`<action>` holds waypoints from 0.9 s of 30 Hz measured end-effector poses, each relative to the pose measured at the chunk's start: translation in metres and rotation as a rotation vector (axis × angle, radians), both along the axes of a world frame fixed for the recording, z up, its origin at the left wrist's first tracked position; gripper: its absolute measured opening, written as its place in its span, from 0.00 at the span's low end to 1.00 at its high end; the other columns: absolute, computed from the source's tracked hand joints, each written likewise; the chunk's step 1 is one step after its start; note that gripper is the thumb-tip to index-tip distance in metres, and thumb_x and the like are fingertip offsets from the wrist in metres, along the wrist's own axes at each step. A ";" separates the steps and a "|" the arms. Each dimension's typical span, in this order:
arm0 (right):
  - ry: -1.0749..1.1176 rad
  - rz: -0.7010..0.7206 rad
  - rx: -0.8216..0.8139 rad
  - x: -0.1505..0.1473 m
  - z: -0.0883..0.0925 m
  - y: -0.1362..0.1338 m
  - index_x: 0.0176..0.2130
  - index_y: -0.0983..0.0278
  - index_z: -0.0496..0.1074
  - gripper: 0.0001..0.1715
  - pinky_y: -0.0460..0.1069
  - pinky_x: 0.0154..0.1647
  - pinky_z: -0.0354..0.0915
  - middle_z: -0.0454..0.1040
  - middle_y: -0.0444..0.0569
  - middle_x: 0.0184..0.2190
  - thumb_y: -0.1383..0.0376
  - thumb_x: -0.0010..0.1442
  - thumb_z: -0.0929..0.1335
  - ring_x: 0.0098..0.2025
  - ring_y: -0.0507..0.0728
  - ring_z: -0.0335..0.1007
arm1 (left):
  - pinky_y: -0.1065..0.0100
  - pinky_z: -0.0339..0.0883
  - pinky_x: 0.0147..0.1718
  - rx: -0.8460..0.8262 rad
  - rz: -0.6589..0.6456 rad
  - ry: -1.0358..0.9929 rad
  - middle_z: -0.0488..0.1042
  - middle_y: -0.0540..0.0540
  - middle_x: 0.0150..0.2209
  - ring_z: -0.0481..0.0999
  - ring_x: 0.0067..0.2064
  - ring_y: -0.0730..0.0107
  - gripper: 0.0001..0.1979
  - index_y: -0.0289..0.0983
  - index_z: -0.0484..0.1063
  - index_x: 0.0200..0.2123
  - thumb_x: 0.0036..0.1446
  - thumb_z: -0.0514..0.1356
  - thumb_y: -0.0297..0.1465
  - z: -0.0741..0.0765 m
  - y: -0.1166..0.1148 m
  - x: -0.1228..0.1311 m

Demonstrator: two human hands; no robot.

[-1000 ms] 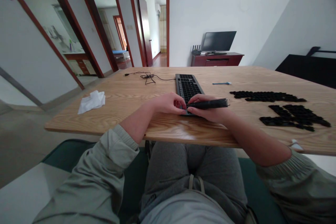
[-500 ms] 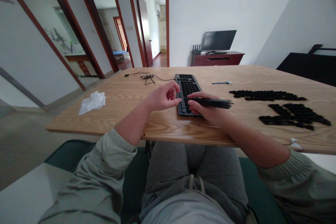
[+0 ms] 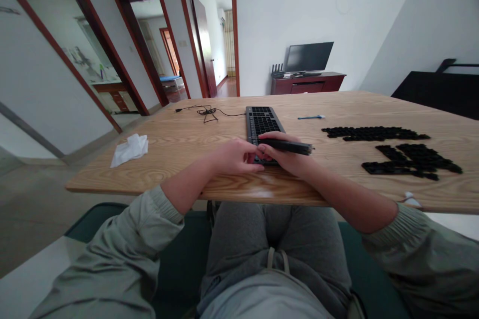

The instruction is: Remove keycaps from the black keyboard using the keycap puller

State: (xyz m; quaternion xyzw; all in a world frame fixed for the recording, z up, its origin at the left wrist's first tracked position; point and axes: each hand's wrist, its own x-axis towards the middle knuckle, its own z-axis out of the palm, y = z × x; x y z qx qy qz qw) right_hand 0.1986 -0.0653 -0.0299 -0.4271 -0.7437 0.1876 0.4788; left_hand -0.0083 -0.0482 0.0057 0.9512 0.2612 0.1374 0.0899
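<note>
A wooden surface (image 3: 179, 147) spreads across the view, with a dark red cabinet (image 3: 307, 83) and a monitor (image 3: 309, 57) far beyond it. Near the middle of the surface, a black computer keyboard (image 3: 264, 119) runs from far to near, its near end beneath both hands. The right hand (image 3: 288, 159) is clenched around a black pen-shaped tool (image 3: 290, 146), which lies crosswise above the keys and reaches out to the right. The left hand (image 3: 235, 157) is curled at the keyboard's near left edge, just beside the right hand; whether its fingers pinch anything cannot be told. Both forearms lie low over the near edge, a steady stance for close work. Loose black keycaps (image 3: 374, 133) lie in groups to the right, beyond a small blue stick (image 3: 309, 117), while a coiled cable (image 3: 205, 113) and a crumpled white tissue (image 3: 129, 151) sit to the left
</note>
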 end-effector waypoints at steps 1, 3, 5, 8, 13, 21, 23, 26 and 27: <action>-0.019 -0.007 0.005 0.000 0.000 0.000 0.47 0.56 0.78 0.18 0.53 0.43 0.75 0.80 0.48 0.41 0.53 0.59 0.71 0.41 0.59 0.77 | 0.70 0.62 0.32 0.002 0.018 0.008 0.79 0.48 0.31 0.74 0.31 0.71 0.13 0.39 0.79 0.44 0.60 0.60 0.38 0.000 -0.001 0.001; -0.041 -0.021 0.009 0.001 0.000 0.000 0.47 0.56 0.78 0.18 0.53 0.44 0.75 0.80 0.48 0.41 0.52 0.59 0.71 0.41 0.59 0.78 | 0.70 0.62 0.33 0.015 0.045 0.007 0.79 0.48 0.32 0.75 0.32 0.72 0.11 0.39 0.79 0.40 0.60 0.58 0.35 -0.001 -0.001 0.004; -0.048 -0.050 0.034 0.002 0.000 0.001 0.48 0.56 0.78 0.19 0.54 0.46 0.74 0.80 0.48 0.41 0.52 0.59 0.70 0.41 0.59 0.78 | 0.70 0.62 0.34 0.012 0.051 -0.019 0.79 0.48 0.34 0.75 0.32 0.72 0.10 0.39 0.79 0.38 0.61 0.57 0.34 -0.003 -0.001 0.005; -0.079 -0.072 0.086 0.002 0.000 0.000 0.48 0.56 0.79 0.19 0.55 0.51 0.73 0.80 0.49 0.44 0.52 0.60 0.70 0.46 0.60 0.77 | 0.69 0.63 0.33 0.009 0.059 -0.043 0.79 0.48 0.33 0.75 0.32 0.71 0.13 0.39 0.78 0.41 0.60 0.59 0.39 -0.006 0.000 0.005; -0.133 -0.050 0.116 0.002 -0.001 -0.001 0.49 0.57 0.78 0.20 0.58 0.56 0.70 0.79 0.50 0.49 0.52 0.61 0.69 0.51 0.62 0.75 | 0.67 0.64 0.35 0.120 0.058 0.017 0.79 0.47 0.33 0.76 0.33 0.68 0.13 0.40 0.79 0.41 0.62 0.56 0.38 -0.007 0.002 0.006; -0.194 0.059 0.059 0.007 -0.001 -0.002 0.53 0.57 0.75 0.21 0.55 0.50 0.71 0.80 0.49 0.45 0.54 0.63 0.67 0.45 0.59 0.77 | 0.68 0.64 0.37 0.198 0.036 0.047 0.79 0.46 0.37 0.76 0.37 0.68 0.11 0.38 0.77 0.41 0.63 0.57 0.35 -0.009 -0.004 -0.016; -0.205 0.065 0.047 0.006 0.000 -0.003 0.51 0.57 0.76 0.19 0.54 0.49 0.72 0.80 0.48 0.43 0.55 0.63 0.67 0.43 0.58 0.77 | 0.69 0.64 0.36 0.192 0.043 0.009 0.79 0.47 0.35 0.75 0.35 0.70 0.10 0.38 0.78 0.39 0.62 0.57 0.35 -0.011 -0.004 -0.020; -0.195 0.062 0.056 0.005 -0.001 -0.003 0.50 0.57 0.76 0.18 0.52 0.48 0.72 0.80 0.47 0.43 0.57 0.62 0.68 0.43 0.57 0.77 | 0.69 0.64 0.35 0.189 0.030 -0.030 0.78 0.48 0.33 0.75 0.33 0.71 0.12 0.37 0.78 0.37 0.62 0.58 0.38 -0.016 -0.004 -0.019; -0.183 0.057 0.065 0.005 -0.001 -0.003 0.50 0.58 0.76 0.18 0.52 0.48 0.72 0.80 0.47 0.43 0.57 0.62 0.68 0.43 0.57 0.77 | 0.69 0.64 0.34 0.194 0.028 -0.038 0.78 0.48 0.33 0.75 0.33 0.71 0.12 0.37 0.78 0.37 0.62 0.59 0.38 -0.018 -0.003 -0.017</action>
